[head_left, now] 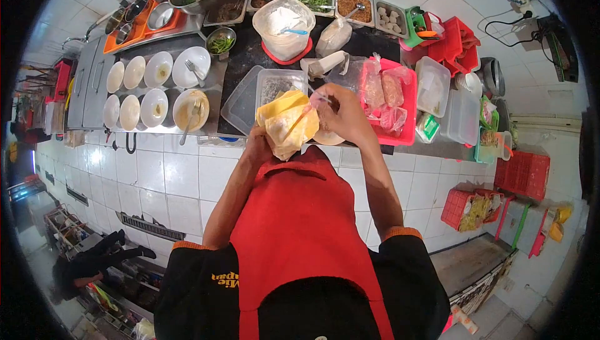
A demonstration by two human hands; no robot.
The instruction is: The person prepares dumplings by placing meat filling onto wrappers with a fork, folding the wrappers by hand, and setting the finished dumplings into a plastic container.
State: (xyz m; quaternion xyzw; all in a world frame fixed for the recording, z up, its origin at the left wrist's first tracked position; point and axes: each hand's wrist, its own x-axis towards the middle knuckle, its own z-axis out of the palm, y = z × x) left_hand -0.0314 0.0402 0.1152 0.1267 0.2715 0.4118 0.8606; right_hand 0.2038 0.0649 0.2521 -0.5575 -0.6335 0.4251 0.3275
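Note:
My left hand [259, 146] is wrapped round the lower left side of a stack of yellow dough wrappers [287, 121], dusted white. My right hand [340, 112] is pinched at the right of the stack, by a thin pale stick-like tool [319, 95] with something pink near its tip. Behind the wrappers is a clear plastic container [282, 77] with white powder inside. Partly hidden below my right hand sits a round pale plate [329, 138]. To the right, a pink tray [407, 129] holds bags of pinkish minced filling [392, 90].
Several white bowls [158, 70] stand at the left. A large tub of flour [284, 24] and metal food trays [355, 5] line the back. Clear containers [459, 118] sit at the right. Another person [94, 264] is at the far lower left.

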